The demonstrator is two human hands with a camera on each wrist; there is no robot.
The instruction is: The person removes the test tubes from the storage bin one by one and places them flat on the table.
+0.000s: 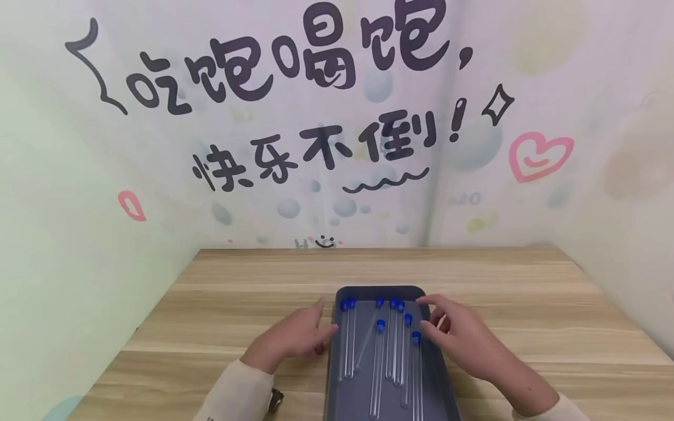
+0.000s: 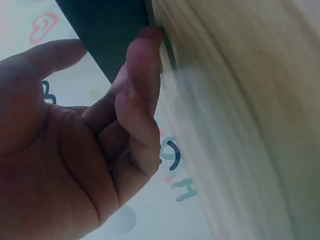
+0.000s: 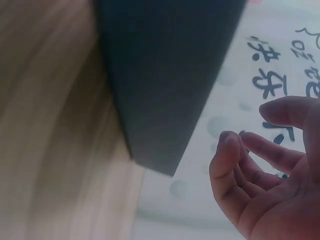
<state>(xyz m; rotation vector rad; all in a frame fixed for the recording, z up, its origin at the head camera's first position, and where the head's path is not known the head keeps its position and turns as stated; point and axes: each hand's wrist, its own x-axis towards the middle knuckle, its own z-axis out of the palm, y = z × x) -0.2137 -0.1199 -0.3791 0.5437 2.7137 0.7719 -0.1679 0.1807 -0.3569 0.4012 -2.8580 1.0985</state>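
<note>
A dark grey tray (image 1: 350, 406) lies lengthwise on the table, and inside it are several clear test tubes (image 1: 377, 374) with blue caps (image 1: 381, 325) toward the far end. Beside the tray's left wall is my left hand (image 1: 295, 333), thumb tip at the rim and index finger pointing forward. The left wrist view has this hand's loosely bent fingers (image 2: 142, 55) close against the tray's side (image 2: 102, 30), low by the table. My right hand (image 1: 466, 336) hovers at the right rim, loosely bent with nothing held. A gap separates its fingers from the tray wall (image 3: 160, 100) in the right wrist view.
The wood-grain table (image 1: 237, 280) extends on both sides of the tray. Behind it hangs a white backdrop (image 1: 326, 216) with black lettering and pink hearts. A small dark object (image 1: 275, 401) shows by the left sleeve (image 1: 237, 392).
</note>
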